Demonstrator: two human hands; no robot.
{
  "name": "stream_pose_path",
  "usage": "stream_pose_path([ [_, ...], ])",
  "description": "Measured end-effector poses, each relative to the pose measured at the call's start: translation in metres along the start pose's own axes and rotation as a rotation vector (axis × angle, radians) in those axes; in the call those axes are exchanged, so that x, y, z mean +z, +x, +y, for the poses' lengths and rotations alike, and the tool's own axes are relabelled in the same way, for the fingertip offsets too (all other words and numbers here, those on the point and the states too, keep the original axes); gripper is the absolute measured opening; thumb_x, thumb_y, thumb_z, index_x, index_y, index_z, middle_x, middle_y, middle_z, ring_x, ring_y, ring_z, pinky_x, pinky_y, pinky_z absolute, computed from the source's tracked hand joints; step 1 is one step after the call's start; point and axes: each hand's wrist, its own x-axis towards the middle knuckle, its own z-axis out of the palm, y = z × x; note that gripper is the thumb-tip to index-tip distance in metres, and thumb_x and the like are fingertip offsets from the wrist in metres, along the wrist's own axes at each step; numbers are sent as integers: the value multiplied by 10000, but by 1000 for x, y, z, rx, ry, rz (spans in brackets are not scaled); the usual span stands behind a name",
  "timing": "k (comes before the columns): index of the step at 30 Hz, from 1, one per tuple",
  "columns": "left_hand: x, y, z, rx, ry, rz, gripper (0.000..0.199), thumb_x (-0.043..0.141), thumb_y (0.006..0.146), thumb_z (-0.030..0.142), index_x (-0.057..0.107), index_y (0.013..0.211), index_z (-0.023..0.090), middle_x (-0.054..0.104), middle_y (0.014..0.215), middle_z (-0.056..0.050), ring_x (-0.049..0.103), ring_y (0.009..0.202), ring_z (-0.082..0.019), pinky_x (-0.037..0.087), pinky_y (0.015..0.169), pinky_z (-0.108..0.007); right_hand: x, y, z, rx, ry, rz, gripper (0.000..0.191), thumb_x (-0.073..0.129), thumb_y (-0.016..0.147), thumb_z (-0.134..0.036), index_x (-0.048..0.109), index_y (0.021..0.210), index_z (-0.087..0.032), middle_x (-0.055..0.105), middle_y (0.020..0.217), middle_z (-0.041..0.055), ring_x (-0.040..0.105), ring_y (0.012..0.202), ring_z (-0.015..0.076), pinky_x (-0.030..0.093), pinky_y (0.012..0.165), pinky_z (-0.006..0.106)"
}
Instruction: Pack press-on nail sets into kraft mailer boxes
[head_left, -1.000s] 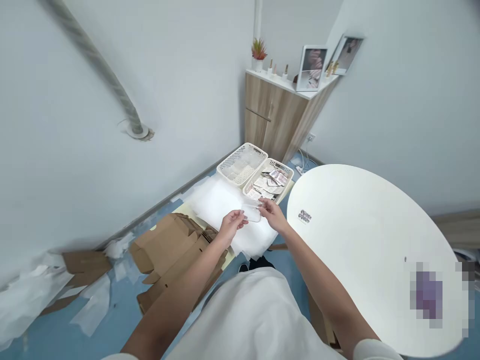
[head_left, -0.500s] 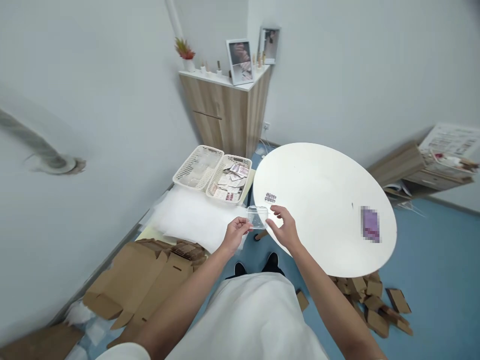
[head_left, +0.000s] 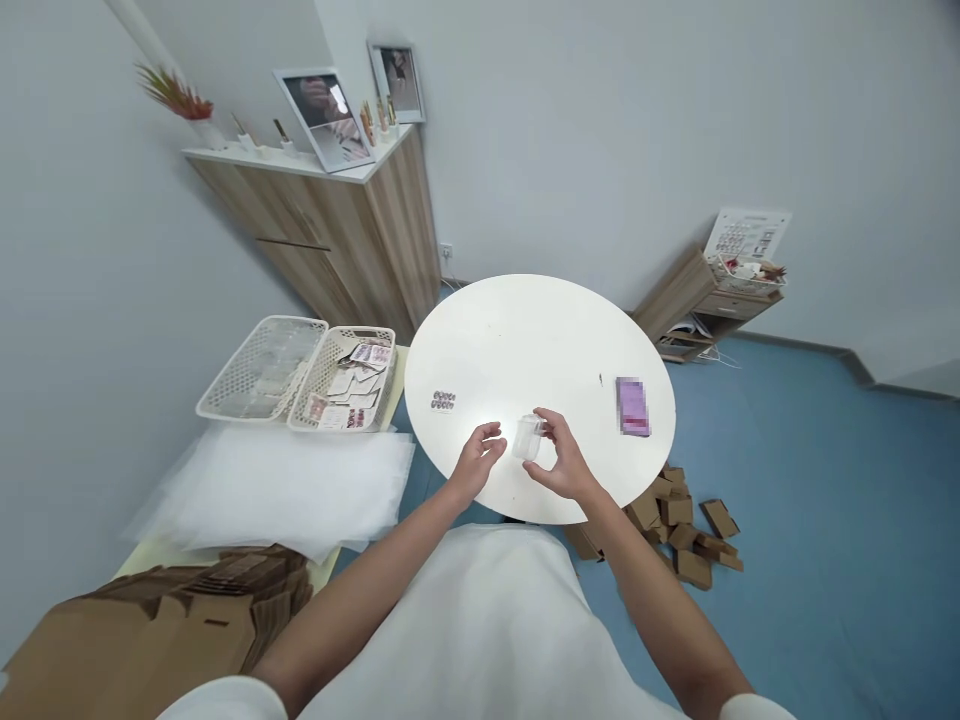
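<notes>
A small clear plastic box (head_left: 528,438) is gripped between the thumb and fingers of my right hand (head_left: 562,460), above the near part of the white round table (head_left: 525,340). Just left of the box is my left hand (head_left: 476,462), its fingers apart and holding nothing. Farther left on the tabletop lies a small sheet of dark oval pieces (head_left: 443,401). A blurred-out purple item (head_left: 633,406) rests near the right side of the table.
At the left are a basket of clear boxes (head_left: 251,345), a basket of packets (head_left: 390,370), white sheets (head_left: 285,485) and flattened cardboard (head_left: 135,630). A wooden cabinet (head_left: 330,230) stands behind. Small cardboard boxes (head_left: 694,570) lie on the floor at right.
The view has turned right, and both hands are now over the round table. My left hand has let go of the clear box, which my right hand holds tilted more upright.
</notes>
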Motion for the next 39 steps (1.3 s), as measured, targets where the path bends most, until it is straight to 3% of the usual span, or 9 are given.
stream_pose_path([
  [3,20,16,1,-161,-88,-63,507,559,748,431,430,1202,246,527,1156,-99,540,985,-187,419,805,-340,-26,-5,22,58,217,-17,692,617,661,-244,284,1268,-255,395,1247,101,466,1075,216,416,908,397],
  [7,43,32,-2,-152,-129,-149,597,628,708,358,403,1247,237,593,988,-72,579,842,-148,429,785,-327,-48,-14,48,126,375,-73,700,611,686,-261,253,1287,-263,397,1268,103,469,1099,210,408,927,400],
  [11,58,38,-6,-84,-53,-130,640,673,665,294,420,1251,238,571,874,-29,578,756,-125,433,776,-325,-65,-18,69,123,242,-97,740,639,671,-289,264,1308,-268,310,1350,113,405,1171,236,410,927,420],
  [16,68,41,-3,-51,28,-175,680,700,631,270,423,1251,285,503,991,-25,556,693,-76,447,755,-299,-79,-14,79,48,70,-99,651,645,668,-295,378,1261,-262,370,1327,116,483,1081,245,458,853,436],
  [20,71,46,2,8,75,-230,893,785,498,201,374,1287,288,473,1049,-41,552,709,-84,459,762,-313,-83,-12,78,17,90,-50,616,662,641,-285,440,1213,-232,432,1276,120,442,1139,259,460,852,418],
  [25,75,54,4,-6,19,-279,831,779,520,200,408,1262,229,536,953,-51,569,772,-130,464,754,-326,-80,-12,79,37,154,26,608,691,593,-271,484,1162,-224,476,1221,116,486,1079,247,469,823,387],
  [30,76,60,2,-65,-75,-306,805,788,497,190,446,1225,200,561,991,-84,567,868,-175,465,759,-332,-77,-13,81,130,185,78,585,710,567,-307,511,1111,-223,534,1118,98,562,851,193,486,742,373],
  [39,77,59,-9,-108,-78,-292,816,794,482,184,451,1222,198,565,918,-58,571,813,-160,473,734,-329,-74,-14,95,274,294,116,460,673,592,-391,570,1004,-213,606,924,61,549,732,163,475,683,345],
])
